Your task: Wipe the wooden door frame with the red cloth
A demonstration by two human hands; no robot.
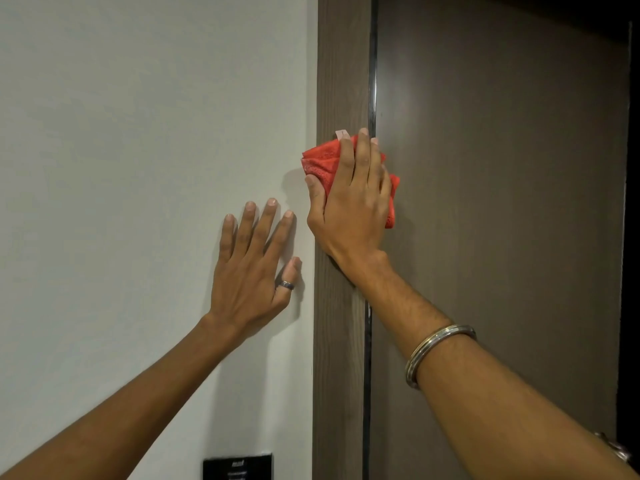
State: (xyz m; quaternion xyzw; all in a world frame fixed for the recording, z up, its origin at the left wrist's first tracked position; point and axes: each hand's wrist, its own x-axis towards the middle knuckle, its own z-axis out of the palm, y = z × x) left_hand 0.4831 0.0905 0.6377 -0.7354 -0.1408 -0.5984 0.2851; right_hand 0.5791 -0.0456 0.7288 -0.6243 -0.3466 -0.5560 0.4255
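White wall [138, 133] — left hand [252, 268] flat; right hand [349, 202] presses one red cloth [322, 161] on door frame [341, 64].

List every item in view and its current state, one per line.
red cloth: bunched, pressed against the frame under the right hand
right hand: flat on the cloth, fingers spread
left hand: open, palm flat on the white wall
wooden door frame: upright, being wiped
door: closed
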